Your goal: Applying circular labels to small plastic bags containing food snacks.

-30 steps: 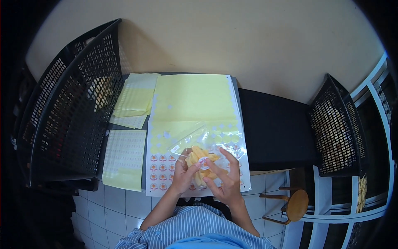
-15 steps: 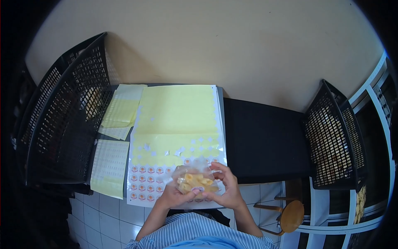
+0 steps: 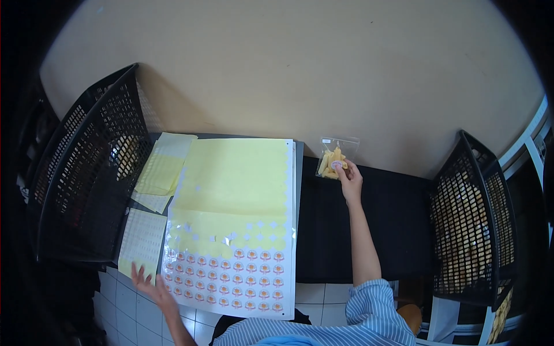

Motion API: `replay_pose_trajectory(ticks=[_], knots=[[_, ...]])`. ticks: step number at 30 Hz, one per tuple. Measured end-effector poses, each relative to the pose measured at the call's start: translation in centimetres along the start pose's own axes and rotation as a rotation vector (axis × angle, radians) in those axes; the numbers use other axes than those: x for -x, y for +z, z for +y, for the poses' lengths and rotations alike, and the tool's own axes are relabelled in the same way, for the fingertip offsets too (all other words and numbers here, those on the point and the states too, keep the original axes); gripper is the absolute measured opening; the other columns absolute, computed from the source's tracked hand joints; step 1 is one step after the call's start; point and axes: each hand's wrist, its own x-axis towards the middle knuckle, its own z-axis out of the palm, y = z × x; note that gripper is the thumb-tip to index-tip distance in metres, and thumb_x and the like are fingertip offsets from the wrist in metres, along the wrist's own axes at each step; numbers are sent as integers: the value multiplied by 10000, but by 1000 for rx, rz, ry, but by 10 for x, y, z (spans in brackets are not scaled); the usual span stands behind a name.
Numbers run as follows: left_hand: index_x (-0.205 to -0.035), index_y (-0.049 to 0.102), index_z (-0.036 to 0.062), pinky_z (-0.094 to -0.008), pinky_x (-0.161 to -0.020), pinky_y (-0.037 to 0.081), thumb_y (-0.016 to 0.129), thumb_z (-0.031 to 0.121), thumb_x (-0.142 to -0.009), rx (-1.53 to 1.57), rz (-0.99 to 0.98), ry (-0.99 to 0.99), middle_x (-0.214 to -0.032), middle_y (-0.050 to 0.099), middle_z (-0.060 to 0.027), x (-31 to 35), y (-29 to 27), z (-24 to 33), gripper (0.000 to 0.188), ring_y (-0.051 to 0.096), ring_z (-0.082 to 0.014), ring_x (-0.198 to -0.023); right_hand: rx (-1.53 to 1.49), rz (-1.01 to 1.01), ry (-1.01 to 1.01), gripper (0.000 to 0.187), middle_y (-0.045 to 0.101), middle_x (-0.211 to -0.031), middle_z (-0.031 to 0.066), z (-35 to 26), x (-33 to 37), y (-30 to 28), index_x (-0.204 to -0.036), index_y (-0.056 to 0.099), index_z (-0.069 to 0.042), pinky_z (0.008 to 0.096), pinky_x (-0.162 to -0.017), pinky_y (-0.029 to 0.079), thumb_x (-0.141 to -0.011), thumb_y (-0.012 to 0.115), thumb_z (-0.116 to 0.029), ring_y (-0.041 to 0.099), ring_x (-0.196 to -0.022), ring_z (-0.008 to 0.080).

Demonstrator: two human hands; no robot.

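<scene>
Out at the far right my right hand (image 3: 351, 177) pinches a clear zip bag (image 3: 326, 164) of yellow, stick-like snack pieces, with a round sticker on its front. The bag is over the far end of the black surface (image 3: 329, 230), close to the wall. My left hand (image 3: 151, 286) holds nothing, its fingers apart, near the lower edge of a small yellow-and-white sticker sheet (image 3: 142, 236). Between my hands lies a large sheet of round stickers (image 3: 242, 173); rows of orange-and-red stickers fill its near part, and bare yellow backing shows farther up.
A tall black basket (image 3: 86, 167) stands at the left with some bags visible through its mesh. Another black basket (image 3: 470, 230), filled with bagged yellow pieces, stands at the right. More yellow sheets (image 3: 164, 164) lie at the back left. A wooden stool (image 3: 409, 317) is below right.
The bag went from both hands over the sticker sheet to my right hand alone, far right by the wall. My left hand let go and moved left. The view has shifted slightly.
</scene>
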Motion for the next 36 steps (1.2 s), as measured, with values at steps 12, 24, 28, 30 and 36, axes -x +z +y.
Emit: replay_pose_trajectory(ticks=[12,24,28,30,36], knots=[[-1383,145,30,-457,-1054,228,421,348,-949,-183,107,-517,-1434,108,-161,46,-50,-67,604,209,-340,-1293,-89,-22,88,432,555,-1163,123,78,-65,18,-1212,468,29,284,-907,429,-853,630,-148,547,-1062,181],[-1380,139,16,-435,-1058,202,456,256,-940,-121,-11,-438,-1425,128,-179,32,-28,-58,594,187,-336,-1306,74,23,118,505,531,-1206,159,82,-62,-3,-1262,441,-4,334,-930,420,-831,640,-177,508,-1131,242],[-1382,136,14,-434,-1066,175,476,254,-931,-155,33,-367,-1428,139,-174,31,-31,-63,613,187,-328,-1312,233,189,-10,477,539,-1181,150,62,-27,-10,-1217,469,-13,344,-887,449,-799,669,-125,505,-1134,242],[-1386,129,12,-438,-1067,168,485,260,-927,-149,115,-401,-1432,147,-162,27,-41,-67,631,183,-320,-1319,163,182,-98,412,525,-1199,121,42,3,-13,-1202,488,-27,311,-852,459,-817,632,-64,504,-1131,210],[-1285,261,69,-419,-1023,373,535,8,-868,33,597,104,-1418,217,-137,-19,-91,-58,503,309,-305,-1301,326,32,-226,256,526,-1111,97,-47,110,0,-1055,558,-4,327,-899,418,-802,587,11,521,-1063,206]])
